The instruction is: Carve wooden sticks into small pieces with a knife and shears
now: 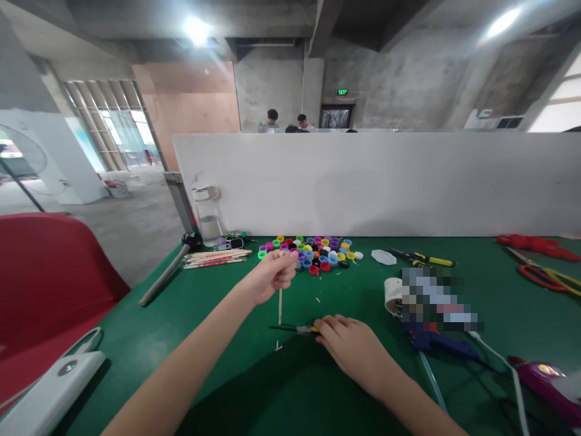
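Observation:
My left hand (pixel 275 277) is closed around a thin wooden stick (pixel 280 307), whose pale lower part sticks out downward below my fist. Lower and to the right, my right hand (pixel 347 342) grips a knife (pixel 303 330) with a yellow part near my fingers. Its dark, narrow blade points left and lies just under the stick's lower end; whether they touch, I cannot tell. Small wood shavings (pixel 278 346) lie on the green tabletop (pixel 236 363) below the blade. Most of the knife's handle is hidden inside my right hand.
Behind my left hand spread many coloured bottle caps (pixel 324 265). Wooden sticks (pixel 218 259) and a water bottle (pixel 207 218) are at the back left. Pliers (pixel 422 259), a blue glue gun (pixel 442 344) and scissors (pixel 544 275) lie right. A white partition (pixel 363 181) borders the table.

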### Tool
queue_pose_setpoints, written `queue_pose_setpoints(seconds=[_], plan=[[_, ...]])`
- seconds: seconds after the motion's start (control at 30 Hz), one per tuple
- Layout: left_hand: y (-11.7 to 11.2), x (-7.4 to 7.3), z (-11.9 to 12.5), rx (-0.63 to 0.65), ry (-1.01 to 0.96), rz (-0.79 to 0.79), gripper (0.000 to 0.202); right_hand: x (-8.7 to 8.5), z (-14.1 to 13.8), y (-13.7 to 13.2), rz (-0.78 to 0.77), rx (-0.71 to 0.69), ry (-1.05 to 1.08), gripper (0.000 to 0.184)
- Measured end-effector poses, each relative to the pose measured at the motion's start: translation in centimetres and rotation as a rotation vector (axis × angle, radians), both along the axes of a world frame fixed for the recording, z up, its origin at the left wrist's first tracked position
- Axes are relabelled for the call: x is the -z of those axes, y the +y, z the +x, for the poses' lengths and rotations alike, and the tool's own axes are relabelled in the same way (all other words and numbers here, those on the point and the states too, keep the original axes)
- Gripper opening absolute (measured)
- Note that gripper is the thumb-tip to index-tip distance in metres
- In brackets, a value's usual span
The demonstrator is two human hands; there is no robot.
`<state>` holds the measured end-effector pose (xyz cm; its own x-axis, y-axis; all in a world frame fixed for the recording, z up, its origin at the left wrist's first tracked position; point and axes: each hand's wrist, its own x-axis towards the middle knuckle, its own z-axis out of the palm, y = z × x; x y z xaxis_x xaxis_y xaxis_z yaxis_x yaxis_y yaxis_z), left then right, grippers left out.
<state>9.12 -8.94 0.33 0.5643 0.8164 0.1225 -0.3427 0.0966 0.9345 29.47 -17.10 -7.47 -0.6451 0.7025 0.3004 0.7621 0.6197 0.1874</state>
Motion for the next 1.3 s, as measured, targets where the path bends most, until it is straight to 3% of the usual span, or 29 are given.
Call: queue_pose_setpoints(seconds=[0.1,0.2,0.37,0.53,0.77,1.07,1.3], plan=[[0.1,0.2,0.1,-0.046,0.039,0.042,0.049,-0.3,-0.7,1.0,0.061,0.009,-0.024,0.019],[0.5,0.0,-0.6,-0.014,0.077,0.020,0.048,-0.5,-1.5,2.4,0.104,0.045,-0.008,0.022],[1.9,0.1,-2.0,-0.002,0.017,-0.079,0.047,-0.2,-2.1,3.7,0.070,0.053,0.046,0.023],[2.6,0.6,-1.8,0.010,-0.030,-0.129,0.043,-0.3,-1.9,3.6,-0.036,0.070,0.077,0.022],[1.8,0.3,-1.6,0.064,0.001,-0.079,0.043,-0.4,-1.8,3.3,-0.091,0.062,0.082,0.022],[0.8,-0.3,-0.8,0.105,0.092,-0.013,0.044,1.8,-2.2,2.9,0.076,0.000,0.070,0.010],[1.4,0.0,-0.9,0.052,0.072,-0.034,0.045,1.1,-2.3,2.7,0.095,0.002,0.098,0.019]])
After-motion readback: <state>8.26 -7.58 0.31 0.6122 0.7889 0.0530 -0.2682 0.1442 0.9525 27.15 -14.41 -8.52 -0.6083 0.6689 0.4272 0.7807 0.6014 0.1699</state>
